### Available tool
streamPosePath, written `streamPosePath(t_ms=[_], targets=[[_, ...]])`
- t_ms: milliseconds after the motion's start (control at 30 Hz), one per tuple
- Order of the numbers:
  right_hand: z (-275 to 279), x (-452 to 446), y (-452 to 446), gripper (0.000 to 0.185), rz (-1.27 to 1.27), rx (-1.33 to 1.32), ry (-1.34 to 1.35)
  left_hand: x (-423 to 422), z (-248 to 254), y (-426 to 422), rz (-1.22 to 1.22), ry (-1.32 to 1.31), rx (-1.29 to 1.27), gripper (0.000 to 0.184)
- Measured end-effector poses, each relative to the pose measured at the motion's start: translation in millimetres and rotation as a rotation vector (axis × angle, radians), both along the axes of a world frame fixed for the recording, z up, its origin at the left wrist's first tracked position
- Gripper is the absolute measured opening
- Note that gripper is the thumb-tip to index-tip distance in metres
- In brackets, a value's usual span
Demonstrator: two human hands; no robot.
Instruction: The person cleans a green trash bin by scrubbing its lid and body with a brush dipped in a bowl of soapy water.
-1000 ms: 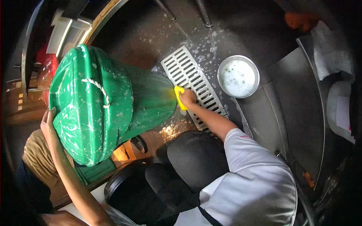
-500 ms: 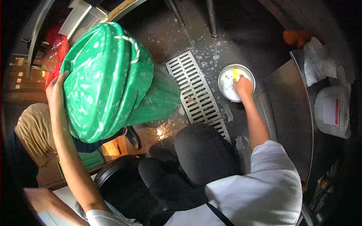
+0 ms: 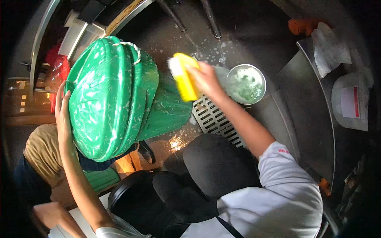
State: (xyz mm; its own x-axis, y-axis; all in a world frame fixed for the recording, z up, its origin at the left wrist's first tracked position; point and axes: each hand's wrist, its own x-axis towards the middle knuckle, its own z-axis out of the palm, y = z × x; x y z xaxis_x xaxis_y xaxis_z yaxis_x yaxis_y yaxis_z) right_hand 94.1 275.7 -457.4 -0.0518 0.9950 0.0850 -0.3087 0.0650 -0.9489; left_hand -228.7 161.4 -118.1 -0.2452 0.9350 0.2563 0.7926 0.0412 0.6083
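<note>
A green plastic bin point(image 3: 168, 113) with its lid point(image 3: 97, 103) on leans over at the left, streaked with suds. White rope is threaded near the lid's edge. My left hand point(image 3: 63, 104) grips the lid's outer edge, fingers bent over it. In my right hand point(image 3: 205, 80) is a yellow scrub brush point(image 3: 185, 75) with white bristles, blurred by motion, held in the air just right of the bin. Behind my right hand stands a round metal bowl point(image 3: 262, 85) of foamy, greenish water on the floor.
A slotted metal drain grate point(image 3: 218, 119) runs along the wet floor. Metal legs point(image 3: 210, 19) stand at the back. To the right are a clear tub point(image 3: 349, 105), a plastic bag point(image 3: 326, 51) and an orange pipe point(image 3: 303, 26). Another person's hand point(image 3: 51, 214) shows at lower left.
My right hand has lifted the yellow brush out of the bowl and moved it left toward the bin. My left hand stays on the lid. The water in the bowl is stirred.
</note>
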Motion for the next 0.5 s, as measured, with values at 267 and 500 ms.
streamPosePath(t_ms=[267,500], targets=[[-67,-81,-22,0.045,-0.141,-0.225,-0.581,1,-7,-13,-0.121,0.160,0.007,0.052],[-62,-84,-10,0.041,0.039,-0.244,-0.222,-12,-9,-11,-0.096,0.292,0.028,0.056]])
